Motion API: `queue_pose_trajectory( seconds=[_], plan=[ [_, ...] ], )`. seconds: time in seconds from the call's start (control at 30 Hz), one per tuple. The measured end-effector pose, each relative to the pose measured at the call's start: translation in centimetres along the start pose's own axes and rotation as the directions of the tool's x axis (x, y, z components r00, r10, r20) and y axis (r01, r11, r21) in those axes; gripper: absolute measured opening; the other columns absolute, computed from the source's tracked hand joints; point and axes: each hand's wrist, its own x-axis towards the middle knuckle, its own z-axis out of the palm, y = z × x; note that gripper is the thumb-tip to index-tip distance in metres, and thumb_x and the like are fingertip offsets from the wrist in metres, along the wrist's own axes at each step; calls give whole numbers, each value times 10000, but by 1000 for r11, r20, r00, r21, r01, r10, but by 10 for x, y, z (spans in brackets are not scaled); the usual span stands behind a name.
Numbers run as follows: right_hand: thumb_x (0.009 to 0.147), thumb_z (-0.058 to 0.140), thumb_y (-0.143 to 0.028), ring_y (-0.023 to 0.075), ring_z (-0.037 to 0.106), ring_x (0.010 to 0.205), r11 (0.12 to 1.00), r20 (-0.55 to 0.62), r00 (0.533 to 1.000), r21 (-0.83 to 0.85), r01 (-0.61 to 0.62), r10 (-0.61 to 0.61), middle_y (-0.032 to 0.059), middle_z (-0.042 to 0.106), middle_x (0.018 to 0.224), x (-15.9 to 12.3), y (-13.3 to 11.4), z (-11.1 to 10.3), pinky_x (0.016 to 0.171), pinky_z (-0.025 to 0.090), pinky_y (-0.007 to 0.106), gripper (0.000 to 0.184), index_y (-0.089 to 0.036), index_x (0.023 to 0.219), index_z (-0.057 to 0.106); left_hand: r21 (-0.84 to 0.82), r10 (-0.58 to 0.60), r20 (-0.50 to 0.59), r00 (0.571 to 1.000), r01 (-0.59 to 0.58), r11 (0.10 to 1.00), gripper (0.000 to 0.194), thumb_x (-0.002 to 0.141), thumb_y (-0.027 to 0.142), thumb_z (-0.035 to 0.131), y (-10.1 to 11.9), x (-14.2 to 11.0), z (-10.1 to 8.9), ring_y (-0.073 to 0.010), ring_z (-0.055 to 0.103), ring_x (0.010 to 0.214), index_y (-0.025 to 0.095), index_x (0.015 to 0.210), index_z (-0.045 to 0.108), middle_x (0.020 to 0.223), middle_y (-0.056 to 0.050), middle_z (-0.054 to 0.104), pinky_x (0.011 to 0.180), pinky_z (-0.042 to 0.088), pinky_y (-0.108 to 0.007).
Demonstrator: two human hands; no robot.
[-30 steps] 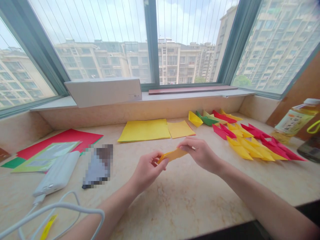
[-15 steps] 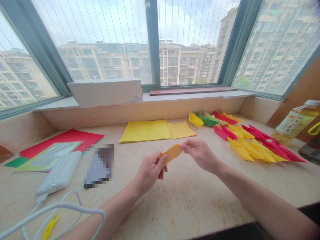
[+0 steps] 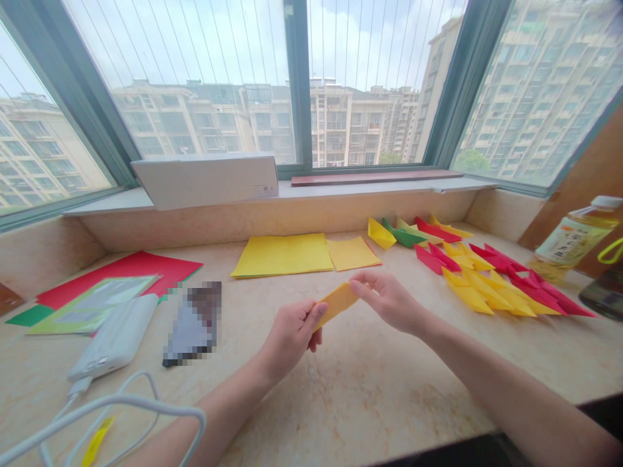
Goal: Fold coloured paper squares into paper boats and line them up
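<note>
The left hand and right hand are pinching part-folded paper; boats are standing apparently finished, flat sheets lying unfolded.

Windows in teal-grey frames span the back and both sides above a pale sill. Table: beige, marble-patterned, with a low wall of similar finish behind it. Brown wooden panel at right. Light: bright, diffuse daylight. Outside: apartment blocks, clouded sky.
</note>
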Motion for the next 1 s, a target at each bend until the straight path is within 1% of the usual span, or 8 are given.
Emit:
queue_pose_trajectory(
  seconds=[0.13, 0.23, 0.4, 0.57, 0.73, 0.9, 0.97, 1.0],
  plan=[
    [939, 551, -390, 168, 642, 745, 1000, 89, 996, -5, -20, 20, 32, 706, 784, -2, 1, 1, 682, 492, 276, 282, -171, 831, 693, 102, 32, 46, 998, -36, 994, 543, 967, 516, 424, 3, -3, 0, -94, 490, 438, 175, 560, 539, 469, 10, 563, 501, 367, -203],
    [921, 576, -383, 162, 636, 664, 999, 64, 997, 12, -45, 44, 21, 691, 690, -4, 1, 2, 622, 492, 272, 290, -170, 759, 688, 122, 30, 33, 999, -34, 992, 548, 962, 515, 426, 6, -4, 1, -98, 474, 433, 176, 546, 536, 445, 14, 542, 500, 346, -208],
    [899, 605, -380, 170, 646, 710, 1000, -26, 1000, 6, -5, 5, 27, 716, 731, -3, 2, 3, 658, 493, 275, 256, -178, 778, 707, 72, 6, 27, 1000, -8, 997, 579, 965, 538, 399, 7, -4, 0, -90, 439, 399, 178, 521, 492, 418, 15, 517, 473, 321, -204],
    [903, 597, -450, 158, 645, 644, 994, 44, 997, 89, -61, 57, 32, 712, 674, -2, 3, 2, 620, 476, 263, 349, -164, 732, 699, 110, 54, -15, 998, -52, 993, 581, 980, 510, 398, 7, -4, -1, -87, 422, 412, 169, 528, 528, 411, 14, 515, 493, 324, -203],
    [912, 580, -480, 158, 646, 639, 996, 11, 998, 58, -65, 65, 36, 713, 662, -2, 3, 1, 610, 469, 258, 398, -164, 695, 688, 64, 34, 14, 999, -35, 997, 589, 978, 530, 386, 9, -5, 0, -86, 427, 397, 168, 541, 544, 415, 9, 536, 471, 323, -201],
    [912, 576, -511, 157, 649, 626, 991, 53, 995, 101, -86, 81, 49, 726, 676, -1, 7, 0, 594, 474, 260, 415, -155, 737, 697, 38, 6, 0, 1000, -6, 999, 583, 966, 536, 405, 9, -4, 1, -87, 438, 392, 157, 555, 570, 412, -3, 533, 450, 322, -201],
    [902, 592, -509, 150, 642, 596, 991, 53, 995, 98, -94, 89, 44, 717, 646, -2, 6, 0, 571, 469, 255, 408, -155, 727, 696, 4, -1, 37, 999, 1, 1000, 556, 962, 530, 414, 7, -3, 3, -96, 501, 423, 143, 614, 607, 487, -22, 587, 449, 354, -199],
    [896, 601, -507, 147, 636, 573, 990, 52, 993, 92, -108, 103, 40, 710, 621, -2, 4, 0, 552, 462, 250, 406, -156, 712, 689, -17, -1, 53, 999, 2, 1000, 520, 958, 525, 425, 5, -3, 3, -109, 548, 457, 133, 696, 645, 560, -37, 630, 453, 381, -200]
  ],
)
